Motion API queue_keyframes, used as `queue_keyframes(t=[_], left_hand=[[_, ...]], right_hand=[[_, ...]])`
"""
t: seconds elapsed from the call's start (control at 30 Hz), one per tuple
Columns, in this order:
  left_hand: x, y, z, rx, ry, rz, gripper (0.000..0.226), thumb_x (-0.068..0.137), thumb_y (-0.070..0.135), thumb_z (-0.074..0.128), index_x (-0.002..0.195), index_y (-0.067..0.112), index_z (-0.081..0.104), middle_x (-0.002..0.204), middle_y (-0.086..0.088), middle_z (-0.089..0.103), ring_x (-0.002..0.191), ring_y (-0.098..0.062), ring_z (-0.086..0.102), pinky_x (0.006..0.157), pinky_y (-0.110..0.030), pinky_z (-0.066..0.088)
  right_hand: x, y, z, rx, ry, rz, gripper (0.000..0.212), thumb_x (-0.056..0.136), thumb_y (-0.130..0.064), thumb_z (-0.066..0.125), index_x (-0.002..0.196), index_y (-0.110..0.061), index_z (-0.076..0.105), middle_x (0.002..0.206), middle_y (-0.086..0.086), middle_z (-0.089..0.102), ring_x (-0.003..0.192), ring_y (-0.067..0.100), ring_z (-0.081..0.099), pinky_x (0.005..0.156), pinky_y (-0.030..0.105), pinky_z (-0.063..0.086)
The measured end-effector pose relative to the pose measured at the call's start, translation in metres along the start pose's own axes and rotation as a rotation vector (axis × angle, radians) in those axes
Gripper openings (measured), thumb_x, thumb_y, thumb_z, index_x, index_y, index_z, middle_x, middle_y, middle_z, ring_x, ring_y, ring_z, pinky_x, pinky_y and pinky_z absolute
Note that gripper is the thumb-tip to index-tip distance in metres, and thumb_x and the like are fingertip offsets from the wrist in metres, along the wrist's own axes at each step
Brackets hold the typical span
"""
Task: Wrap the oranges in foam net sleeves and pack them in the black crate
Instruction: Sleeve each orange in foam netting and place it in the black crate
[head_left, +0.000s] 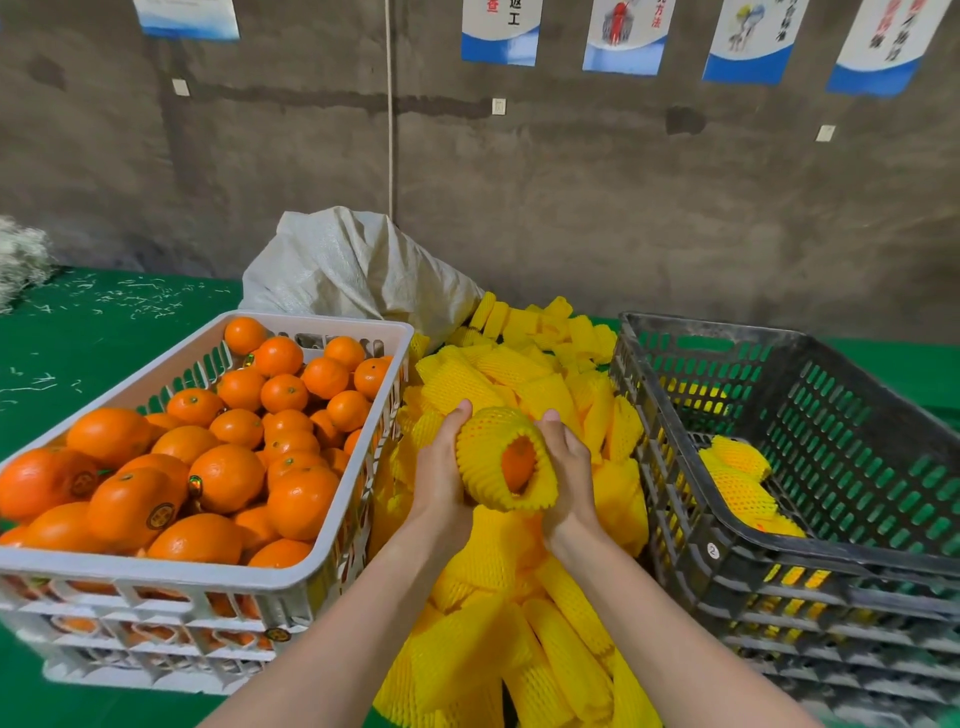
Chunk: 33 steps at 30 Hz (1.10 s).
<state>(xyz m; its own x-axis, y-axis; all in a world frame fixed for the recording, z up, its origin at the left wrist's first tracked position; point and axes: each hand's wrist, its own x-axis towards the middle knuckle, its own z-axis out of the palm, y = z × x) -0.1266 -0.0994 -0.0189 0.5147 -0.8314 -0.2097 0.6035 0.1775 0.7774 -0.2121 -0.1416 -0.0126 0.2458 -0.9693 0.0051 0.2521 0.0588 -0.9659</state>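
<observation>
- An orange (518, 462) sits inside a yellow foam net sleeve (485, 441), held in the air at the centre of the view. The fruit shows through the sleeve's open end, which faces the viewer.
- The left hand (441, 467) grips the sleeve's left side, fingers curled under it and thumb on top.
- The right hand (566, 467) grips the right side the same way, thumb at the far edge. The 2 hands cup the sleeve between them.
- Just below and beyond the hands, a pile of empty yellow sleeves (519, 374) runs from near to far between 2 crates.
- On the right stands the black crate (727, 525). A few wrapped oranges (737, 478) lie in its near left corner.
- On the left, a white crate (322, 566) is heaped with bare oranges (228, 478), some with round stickers.
- Behind the pile, a white woven sack (353, 270) stands against a grey wall (623, 208).
- Everything rests on a green surface (78, 338), and posters (501, 31) hang along the top of the wall.
</observation>
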Motion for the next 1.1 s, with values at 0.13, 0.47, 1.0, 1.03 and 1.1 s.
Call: queue_keyframes(t=[0.13,0.47,1.0,1.03,1.1], left_hand=[[0.006,0.004,-0.002,0.115,0.187,0.102,0.025,0.086,0.034,0.066,0.067,0.019,0.058,0.062,0.0,0.066,0.068,-0.019,0.063,0.065,-0.029,0.049],[0.001,-0.013,-0.016,0.476,0.201,0.469,0.059,0.092,0.025,0.06,0.042,0.016,0.032,0.041,0.0,0.026,0.041,-0.016,0.023,0.058,-0.031,0.033],[0.004,0.0,-0.015,0.496,-0.035,0.344,0.055,0.076,0.045,0.054,0.061,-0.007,0.058,0.06,-0.015,0.059,0.057,-0.023,0.057,0.062,-0.032,0.046],[0.005,0.004,-0.015,0.515,-0.045,0.247,0.05,0.077,0.048,0.054,0.067,0.0,0.063,0.064,-0.011,0.065,0.062,-0.019,0.064,0.062,-0.029,0.05],[0.002,0.012,-0.015,0.487,-0.119,-0.006,0.045,0.085,0.057,0.049,0.085,0.017,0.069,0.082,-0.004,0.073,0.076,-0.019,0.069,0.066,-0.031,0.054]], right_hand=[[-0.003,-0.003,-0.005,-0.081,-0.107,0.26,0.046,0.094,-0.055,0.034,0.094,-0.02,0.064,0.096,0.006,0.066,0.093,0.024,0.061,0.084,0.039,0.051],[-0.008,0.002,-0.007,-0.072,-0.194,0.434,0.041,0.091,-0.053,0.042,0.117,-0.026,0.058,0.12,0.005,0.062,0.104,0.021,0.059,0.093,0.033,0.045],[-0.012,0.006,-0.009,0.022,-0.231,0.171,0.036,0.092,-0.041,0.047,0.068,-0.031,0.071,0.068,-0.012,0.071,0.071,0.007,0.066,0.064,0.024,0.051],[-0.013,0.005,-0.01,-0.025,-0.247,0.123,0.037,0.092,-0.042,0.047,0.066,-0.032,0.071,0.072,-0.013,0.071,0.077,0.006,0.066,0.072,0.025,0.051],[-0.013,0.0,-0.013,-0.107,-0.24,0.014,0.03,0.092,-0.046,0.048,0.07,-0.037,0.066,0.082,-0.024,0.065,0.088,0.0,0.061,0.085,0.028,0.047]])
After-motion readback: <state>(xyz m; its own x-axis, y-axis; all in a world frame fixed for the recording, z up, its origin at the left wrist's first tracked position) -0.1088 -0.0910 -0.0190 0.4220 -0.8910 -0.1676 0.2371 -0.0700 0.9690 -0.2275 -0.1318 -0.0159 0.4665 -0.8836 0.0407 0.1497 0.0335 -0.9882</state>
